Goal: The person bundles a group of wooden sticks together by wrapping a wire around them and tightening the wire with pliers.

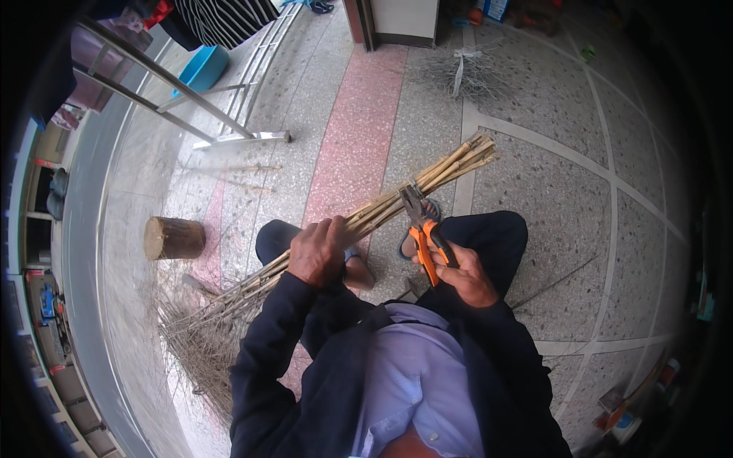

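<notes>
A long bundle of bamboo stalks (446, 168) lies slantwise before me, its cut ends up to the right and its bushy twig end (206, 338) down to the left. My left hand (318, 252) grips the stalks near the middle. In my right hand (467, 277) is a pair of combination pliers (426, 237) with orange and black handles. Their jaws rest at a wire tie (413, 186) wound around the stalks near the cut ends. Whether the jaws are clamped on the wire is hard to see.
A short log (174, 238) stands on the terrazzo floor at left, near loose stalk pieces (246, 169). Beyond are a metal rack (229, 123) with hanging clothes and a blue basin (200, 68). A tied bundle of twigs (467, 71) lies farther ahead.
</notes>
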### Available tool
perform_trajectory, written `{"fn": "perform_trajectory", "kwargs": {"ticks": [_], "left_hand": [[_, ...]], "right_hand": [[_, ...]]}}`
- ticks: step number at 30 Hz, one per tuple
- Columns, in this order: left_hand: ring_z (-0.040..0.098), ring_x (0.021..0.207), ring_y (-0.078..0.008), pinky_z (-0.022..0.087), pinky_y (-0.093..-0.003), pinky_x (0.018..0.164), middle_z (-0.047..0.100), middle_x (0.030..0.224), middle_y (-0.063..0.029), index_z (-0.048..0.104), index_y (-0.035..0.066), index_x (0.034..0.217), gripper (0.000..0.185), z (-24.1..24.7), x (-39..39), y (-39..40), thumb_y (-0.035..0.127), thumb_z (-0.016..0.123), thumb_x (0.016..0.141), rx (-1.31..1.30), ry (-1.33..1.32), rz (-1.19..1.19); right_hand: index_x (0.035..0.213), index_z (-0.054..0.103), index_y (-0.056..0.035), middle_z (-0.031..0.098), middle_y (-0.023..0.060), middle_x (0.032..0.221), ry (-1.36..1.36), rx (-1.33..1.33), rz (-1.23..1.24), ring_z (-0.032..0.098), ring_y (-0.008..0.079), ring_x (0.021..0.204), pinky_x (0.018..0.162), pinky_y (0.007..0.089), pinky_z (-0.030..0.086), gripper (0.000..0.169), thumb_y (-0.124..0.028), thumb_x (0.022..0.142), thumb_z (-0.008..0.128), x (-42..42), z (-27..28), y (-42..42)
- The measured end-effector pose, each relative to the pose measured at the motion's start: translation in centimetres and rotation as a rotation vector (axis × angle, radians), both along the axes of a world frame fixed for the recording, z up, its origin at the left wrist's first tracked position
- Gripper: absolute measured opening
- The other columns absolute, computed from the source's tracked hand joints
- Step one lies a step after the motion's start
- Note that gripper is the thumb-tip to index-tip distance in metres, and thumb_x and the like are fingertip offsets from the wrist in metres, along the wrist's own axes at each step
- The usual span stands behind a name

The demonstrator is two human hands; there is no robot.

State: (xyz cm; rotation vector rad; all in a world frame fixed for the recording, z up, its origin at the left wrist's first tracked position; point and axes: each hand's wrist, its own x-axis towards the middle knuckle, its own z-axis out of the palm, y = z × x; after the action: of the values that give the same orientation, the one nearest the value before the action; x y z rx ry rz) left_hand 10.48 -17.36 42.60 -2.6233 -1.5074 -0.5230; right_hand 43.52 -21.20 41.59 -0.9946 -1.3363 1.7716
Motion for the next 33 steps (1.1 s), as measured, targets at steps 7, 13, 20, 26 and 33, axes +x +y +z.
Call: {"fn": "perform_trajectory", "kwargs": {"ticks": [7,13,20,26,33], "left_hand": [[0.067,0.079,-0.0311,0.055,-0.045,0.063,0.065,0.09,-0.0098,0.061,0.007,0.117,0.037,-1.7,-0.8,0.3,0.014,0.071,0.081,-0.068,-0.031,0.002],[0.066,0.078,-0.0303,0.056,-0.0439,0.062,0.06,0.086,-0.008,0.062,0.009,0.116,0.041,-1.3,-0.4,-0.2,0.015,0.072,0.077,-0.101,-0.021,0.06],[0.065,0.077,-0.0285,0.055,-0.0422,0.06,0.06,0.083,-0.0074,0.065,0.011,0.108,0.031,-1.8,-0.8,0.2,0.02,0.076,0.08,-0.046,-0.112,-0.052],[0.065,0.073,-0.0271,0.055,-0.0403,0.059,0.059,0.082,-0.0067,0.066,0.011,0.105,0.03,-2.5,-1.5,0.9,0.021,0.079,0.08,-0.049,-0.068,-0.108],[0.066,0.073,-0.0273,0.056,-0.0413,0.061,0.061,0.079,-0.007,0.071,0.01,0.1,0.025,-2.4,-1.5,1.7,0.021,0.079,0.079,-0.088,-0.153,-0.109]], "right_hand": [[0.145,0.049,0.0126,0.066,0.023,0.132,0.165,-0.093,-0.051,0.065,0.0288,0.127,0.108,0.0368,0.049,0.053,-0.003,0.094,0.053,-0.5,0.0,-0.1],[0.139,0.051,0.0128,0.067,0.0176,0.119,0.127,-0.114,-0.029,0.069,0.0228,0.105,0.097,0.0357,0.054,0.049,-0.001,0.092,0.052,-0.4,0.2,0.2],[0.126,0.056,0.007,0.059,0.0069,0.091,0.21,-0.379,0.016,0.059,0.0124,0.073,0.066,0.0303,0.051,0.035,-0.003,0.092,0.057,-0.8,0.5,-0.3],[0.112,0.057,0.0023,0.057,0.0049,0.075,-0.206,-0.219,0.067,0.058,0.0142,0.06,0.056,0.0303,0.049,0.02,-0.006,0.095,0.061,0.2,1.2,0.3],[0.103,0.056,0.0003,0.062,0.0297,0.079,-0.683,0.289,0.035,0.062,0.0519,0.079,0.064,0.0517,0.05,0.015,-0.007,0.093,0.064,0.7,1.4,1.3]]}}
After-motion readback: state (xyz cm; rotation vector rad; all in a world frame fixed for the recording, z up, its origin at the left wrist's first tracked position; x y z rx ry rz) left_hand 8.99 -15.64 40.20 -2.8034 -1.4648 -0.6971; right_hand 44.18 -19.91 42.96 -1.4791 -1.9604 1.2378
